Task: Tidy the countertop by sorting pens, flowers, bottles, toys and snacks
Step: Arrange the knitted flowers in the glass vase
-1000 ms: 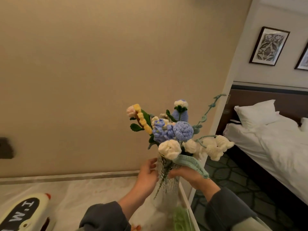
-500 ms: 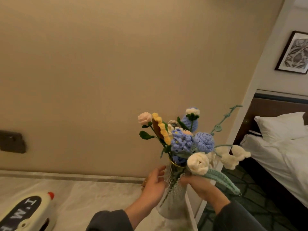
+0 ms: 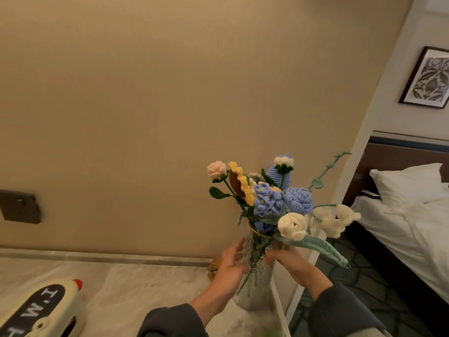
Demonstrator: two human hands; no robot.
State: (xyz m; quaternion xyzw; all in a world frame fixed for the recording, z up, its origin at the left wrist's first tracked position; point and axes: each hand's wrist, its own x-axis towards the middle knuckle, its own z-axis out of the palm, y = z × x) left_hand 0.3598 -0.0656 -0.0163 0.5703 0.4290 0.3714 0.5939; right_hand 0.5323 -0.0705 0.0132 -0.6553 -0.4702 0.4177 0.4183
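Logged glass vase (image 3: 260,295) upright at the right end of the marble countertop (image 3: 136,285), close to its right edge. Found crocheted flowers (image 3: 273,203) standing in it, stems visible through the ribbed glass: pink bud and yellow sunflower to the left, blue blooms in the middle, cream blooms to the right, one long green leaf drooping past the rim above the right wrist. Noted left hand (image 3: 229,266) laid against the vase's left side, fingers nearly straight and touching the glass, not wrapped round it. Noted right hand (image 3: 285,260) at the vase's upper right just under the gold rim, fingers curled onto the glass, grasping the vase; partly hidden by a cream bloom and the leaf. Both forearms in dark grey sleeves (image 3: 170,322). Spotted small yellow-brown item (image 3: 213,266) on the counter just behind the left hand, mostly covered by it; cannot identify. Recorded cream plush toy (image 3: 41,310) with black lettered patch and red tip lying at the near left corner, well apart from the vase. Marked dark switch plate (image 3: 19,206) on the beige wall (image 3: 170,93) above the counter's left part. Beyond the counter's right edge: patterned green carpet (image 3: 369,288), bed (image 3: 401,229) with white sheets and pillow (image 3: 408,181), dark headboard (image 3: 398,156), framed leaf print (image 3: 430,79) on the far wall.
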